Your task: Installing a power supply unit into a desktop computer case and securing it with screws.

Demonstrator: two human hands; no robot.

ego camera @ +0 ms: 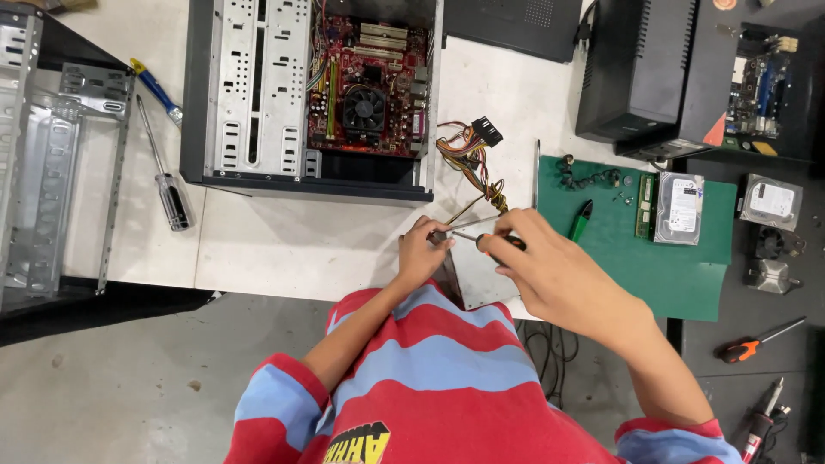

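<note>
At the far left we see a bare metal case panel (pixel 39 172) lying on the white table (pixel 284 249), and beside it two screwdrivers: one with a blue and yellow handle (pixel 156 89) and a longer one with a clear and black handle (pixel 168 185). Next comes the open computer case (pixel 249 94), lying on its side, with a red motherboard (pixel 365 86) and its black cooler fan (pixel 364 109) inside. A bundle of coloured power cables (pixel 468 155) runs from the case down toward our hands. Our left hand (pixel 421 253) has its fingers curled closely around the top edge of a grey metal power supply box (pixel 477 275), which stands at the near edge of the table, just in front of our body. Our right hand (pixel 550 271) is closed around a screwdriver with an orange and black handle (pixel 498 243), and its thin shaft points left, with the tip just beside the left fingers. To the right lies a green mat (pixel 679 275) with a green-handled tool (pixel 581 220), a memory module (pixel 644 206) and a hard drive (pixel 679 208). Further right we see a black box (pixel 640 69), another hard drive (pixel 772 202), and an orange screwdriver (pixel 756 341) on the dark surface.
</note>
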